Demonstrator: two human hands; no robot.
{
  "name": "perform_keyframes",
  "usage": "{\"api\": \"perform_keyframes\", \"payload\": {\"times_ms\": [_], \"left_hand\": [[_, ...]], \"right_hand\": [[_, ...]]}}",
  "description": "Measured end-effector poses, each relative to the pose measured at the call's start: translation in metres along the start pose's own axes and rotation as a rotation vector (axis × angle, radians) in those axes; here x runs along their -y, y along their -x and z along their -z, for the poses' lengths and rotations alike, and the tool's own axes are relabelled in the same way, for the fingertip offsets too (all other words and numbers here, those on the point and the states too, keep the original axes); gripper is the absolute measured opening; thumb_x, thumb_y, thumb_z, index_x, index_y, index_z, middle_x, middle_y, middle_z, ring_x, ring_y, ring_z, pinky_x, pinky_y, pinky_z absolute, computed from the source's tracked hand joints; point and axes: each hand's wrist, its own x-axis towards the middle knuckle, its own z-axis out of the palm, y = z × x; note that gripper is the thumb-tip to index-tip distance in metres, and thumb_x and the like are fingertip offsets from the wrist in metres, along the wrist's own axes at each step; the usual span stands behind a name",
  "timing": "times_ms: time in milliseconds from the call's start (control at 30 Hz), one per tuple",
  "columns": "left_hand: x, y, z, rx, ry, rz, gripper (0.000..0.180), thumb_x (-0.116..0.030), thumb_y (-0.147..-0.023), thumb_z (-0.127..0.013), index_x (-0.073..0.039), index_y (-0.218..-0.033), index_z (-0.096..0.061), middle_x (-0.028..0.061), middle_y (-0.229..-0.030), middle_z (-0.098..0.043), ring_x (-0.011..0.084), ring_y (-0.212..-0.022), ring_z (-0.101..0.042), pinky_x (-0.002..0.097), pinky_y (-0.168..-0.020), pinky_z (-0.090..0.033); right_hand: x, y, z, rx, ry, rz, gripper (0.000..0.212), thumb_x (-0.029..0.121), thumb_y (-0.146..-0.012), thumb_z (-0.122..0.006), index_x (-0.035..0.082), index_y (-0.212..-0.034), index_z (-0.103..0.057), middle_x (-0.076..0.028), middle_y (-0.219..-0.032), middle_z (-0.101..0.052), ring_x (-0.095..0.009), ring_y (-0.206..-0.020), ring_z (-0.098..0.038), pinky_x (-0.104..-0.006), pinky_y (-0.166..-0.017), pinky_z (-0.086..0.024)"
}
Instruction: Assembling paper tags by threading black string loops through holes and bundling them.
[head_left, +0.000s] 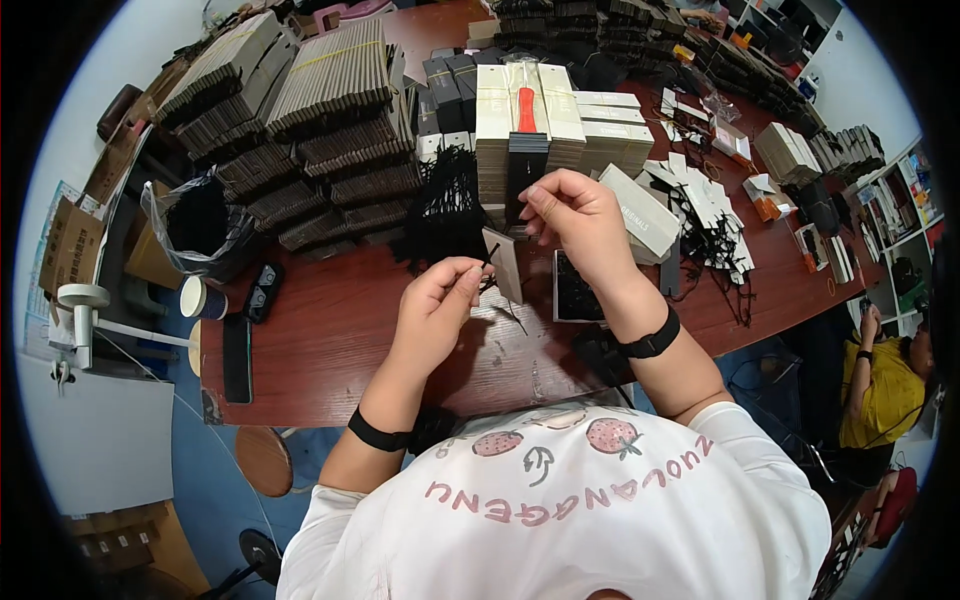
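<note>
My left hand (438, 305) is over the front of the table with thumb and forefinger pinched on a short black cord (491, 270). Just beyond those fingertips a grey-beige card tag (506, 266) hangs tilted, with the cord at its edge. Higher and to the right, my right hand (575, 215) is closed in a pinch. What its fingers hold, if anything, is too small to make out. Below the right hand sits an open box (560, 312) of small black pieces. A bundle of black cords (445, 205) lies beyond my left hand.
Tall banded stacks of cards (335, 90) fill the back left. Pale card stacks (500, 125) bear a red-handled tool (526, 108). Loose white tags with black cords (705, 215) spread to the right. A paper cup (200, 300) stands at the left edge; a person in yellow (880, 395) sits right.
</note>
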Motion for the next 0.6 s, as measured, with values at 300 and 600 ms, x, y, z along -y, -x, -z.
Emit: {"api": "perform_keyframes", "payload": {"times_ms": [300,600], "left_hand": [[-0.016,0.012,0.005,-0.03,-0.03,-0.03,0.014,-0.003,-0.088,-0.059,0.001,-0.101,-0.06,0.0049,-0.077,-0.062,0.0024,-0.053,-0.045,0.0164,-0.045,-0.033],[-0.059,0.013,0.003,-0.019,-0.469,-0.347,0.008,-0.001,-0.082,-0.065,0.0,-0.09,-0.065,0.0032,-0.078,-0.063,0.0062,-0.071,-0.058,0.0199,-0.059,-0.044]], "right_hand": [[0.014,0.002,0.005,0.329,-0.853,-0.221,0.016,0.015,-0.085,-0.053,0.001,-0.088,-0.059,-0.008,-0.086,-0.061,-0.012,-0.064,-0.052,-0.0249,-0.057,-0.04],[-0.013,0.015,0.019,0.324,-0.862,0.025,0.025,-0.003,-0.084,-0.055,0.002,-0.108,-0.062,-0.018,-0.107,-0.064,-0.012,-0.056,-0.055,-0.0231,-0.052,-0.044]]}}
